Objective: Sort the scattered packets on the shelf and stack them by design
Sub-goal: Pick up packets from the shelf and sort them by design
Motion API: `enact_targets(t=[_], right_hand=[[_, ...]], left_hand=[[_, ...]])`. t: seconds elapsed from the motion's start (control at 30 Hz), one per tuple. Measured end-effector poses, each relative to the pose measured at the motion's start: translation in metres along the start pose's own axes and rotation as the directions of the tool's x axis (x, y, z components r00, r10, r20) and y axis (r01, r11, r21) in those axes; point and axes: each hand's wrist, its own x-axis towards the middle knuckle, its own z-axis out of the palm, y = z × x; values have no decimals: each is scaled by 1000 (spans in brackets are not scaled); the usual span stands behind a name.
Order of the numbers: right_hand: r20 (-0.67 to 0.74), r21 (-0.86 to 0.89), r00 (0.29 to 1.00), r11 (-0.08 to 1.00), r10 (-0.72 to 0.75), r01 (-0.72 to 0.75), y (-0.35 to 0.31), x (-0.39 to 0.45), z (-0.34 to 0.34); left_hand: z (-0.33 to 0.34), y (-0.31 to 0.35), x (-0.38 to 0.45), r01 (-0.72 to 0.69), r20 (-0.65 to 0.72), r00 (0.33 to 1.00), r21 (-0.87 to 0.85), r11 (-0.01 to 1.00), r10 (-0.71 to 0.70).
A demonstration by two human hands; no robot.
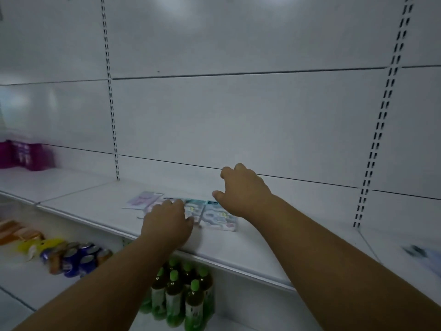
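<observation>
Shelf (238,249) carries the packets (214,215), lying flat and touching near its front edge. Left hand (167,222) presses flat on one; right hand (241,189) hovers over them, fingers loosely curled, grasping nothing. Sorting seems barely begun; next, matching designs need lifting together.

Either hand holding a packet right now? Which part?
Nothing visibly gripped. The left hand rests on the flat pastel packets on the white shelf; the right hand hovers above, fingers loosely curled, empty.

Both hands, left hand (167,218) and right hand (243,189), over flat packets (220,217) (white shelf (250,249)).
</observation>
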Motion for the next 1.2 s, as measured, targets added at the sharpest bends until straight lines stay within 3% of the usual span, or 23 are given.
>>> enact_targets(t=[0.17,0.43,0.53,0.63,0.7,0.77,0.83,0.93,1.0,1.03,1.1,1.17,1.2], right_hand=[[31,11,999,1000,13,-13,-32,48,23],[27,-45,981,980,194,-193,-59,71,61],[23,-69,966,964,259,-257,-71,76,74],[3,41,939,938,345,-345,-85,78,88],[72,251,892,858,446,-449,-94,83,98],[232,559,813,611,534,-561,-104,89,103],[331,721,762,371,557,-585,-112,96,100],[265,758,733,335,626,-560,-118,105,94],[159,721,713,413,683,-556,-118,109,93],[100,692,707,462,700,-555,-117,111,92],[3,663,707,528,707,-530,-116,110,91],[-68,649,709,571,702,-503,-118,108,92],[-93,642,710,587,698,-493,-118,108,94]], left_hand=[[6,-40,52,137,82,985,144,980,-149],[13,-62,96,-91,262,963,127,988,55],[3,-72,111,-192,269,947,41,980,175],[-11,-87,120,-219,190,957,-20,975,219],[-17,-96,118,-276,128,952,-29,961,278],[-18,-100,110,-412,78,909,30,911,409],[-13,-103,101,-562,-10,826,50,825,563],[-1,-115,101,-666,-112,745,-170,726,657],[8,-126,108,-665,-74,715,-381,642,695],[12,-133,112,-653,-70,715,-423,628,696],[23,-147,128,-587,-100,803,-306,749,588],[28,-163,145,-345,-15,939,-59,937,345],[31,-170,151,-230,72,971,14,973,228]])
